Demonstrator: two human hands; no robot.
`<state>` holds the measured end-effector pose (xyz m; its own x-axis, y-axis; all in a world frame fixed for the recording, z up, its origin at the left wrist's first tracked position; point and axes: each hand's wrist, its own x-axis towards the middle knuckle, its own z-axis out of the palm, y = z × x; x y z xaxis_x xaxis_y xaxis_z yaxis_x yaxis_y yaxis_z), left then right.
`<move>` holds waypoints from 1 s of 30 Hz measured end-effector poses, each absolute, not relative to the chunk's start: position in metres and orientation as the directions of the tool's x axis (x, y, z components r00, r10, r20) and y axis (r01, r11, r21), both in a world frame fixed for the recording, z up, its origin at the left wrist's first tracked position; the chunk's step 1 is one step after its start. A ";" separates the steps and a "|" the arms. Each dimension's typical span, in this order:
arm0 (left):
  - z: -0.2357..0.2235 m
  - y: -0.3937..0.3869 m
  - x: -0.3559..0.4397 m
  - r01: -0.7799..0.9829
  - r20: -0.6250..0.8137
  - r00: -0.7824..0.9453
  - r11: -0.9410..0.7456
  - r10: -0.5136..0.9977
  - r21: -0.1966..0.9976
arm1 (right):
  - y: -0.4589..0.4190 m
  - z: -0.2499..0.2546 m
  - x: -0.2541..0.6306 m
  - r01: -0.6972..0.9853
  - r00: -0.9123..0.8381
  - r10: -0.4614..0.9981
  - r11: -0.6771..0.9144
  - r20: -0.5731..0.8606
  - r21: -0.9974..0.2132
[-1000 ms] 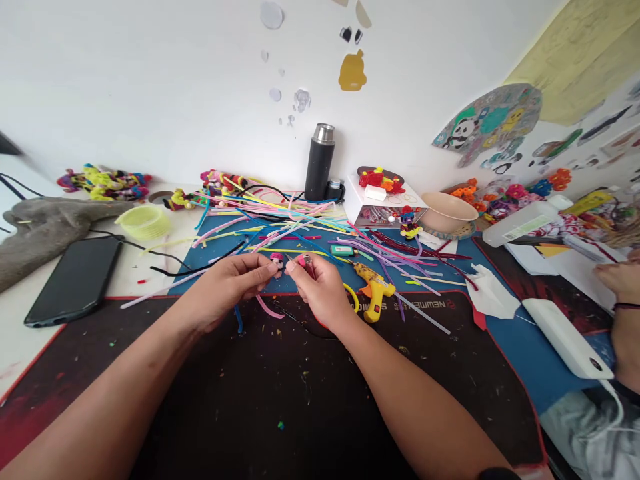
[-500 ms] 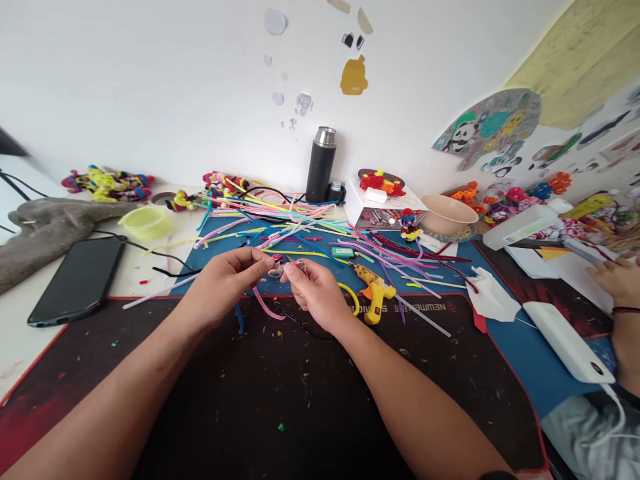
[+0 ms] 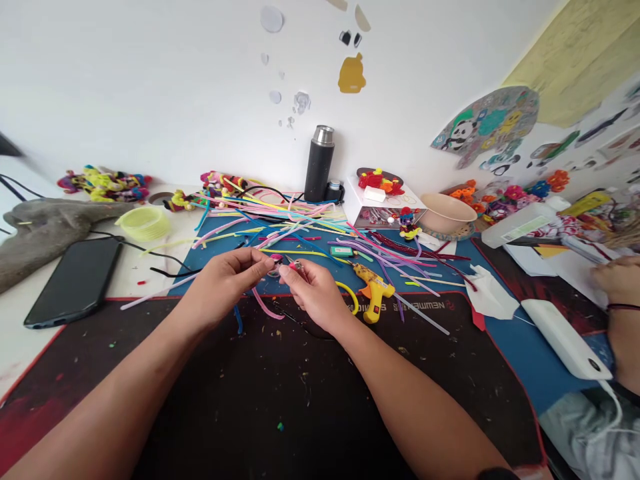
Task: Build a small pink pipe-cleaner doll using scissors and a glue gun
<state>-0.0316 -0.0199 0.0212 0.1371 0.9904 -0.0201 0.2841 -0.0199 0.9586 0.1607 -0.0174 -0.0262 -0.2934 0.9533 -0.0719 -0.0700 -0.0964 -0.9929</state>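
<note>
Over the dark mat, my left hand [image 3: 227, 283] is closed in a pinch. At its fingertips is a small pink piece [image 3: 277, 257] with dark and pale parts, mostly covered by the fingers. My right hand [image 3: 320, 293] is closed close beside it, thumb against fingers. Between them sits a small metallic, red-marked tool [image 3: 297, 265] with a thin point towards the left hand; its kind is hidden. Under and behind the hands lie many coloured pipe cleaners [image 3: 310, 212]. A yellow hot glue gun [image 3: 374, 295] rests just right of my right hand.
A black flask [image 3: 320, 167] and a white box [image 3: 360, 210] stand by the wall. At left are a phone [image 3: 75, 280] and a yellow-green coil [image 3: 144, 223]. To the right are a beige bowl [image 3: 447, 215], a white power bank [image 3: 565, 340] and another person's hand [image 3: 613, 277].
The view has shifted slightly. My right hand's fingertips have come a little closer to the left fingertips, and more of the pink piece shows. Both hands keep their grip.
</note>
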 end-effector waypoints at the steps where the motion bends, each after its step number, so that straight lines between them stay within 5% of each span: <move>1: 0.022 -0.020 -0.031 0.289 -0.022 0.137 -0.018 0.990 0.957 | -0.017 -0.026 0.161 -0.068 -0.291 0.954 -0.099 -0.075 -0.993; 30: 0.015 -0.020 -0.032 0.236 -0.097 0.184 0.051 0.978 0.970 | -0.015 -0.030 0.161 -0.053 -0.316 0.946 -0.097 -0.075 -0.994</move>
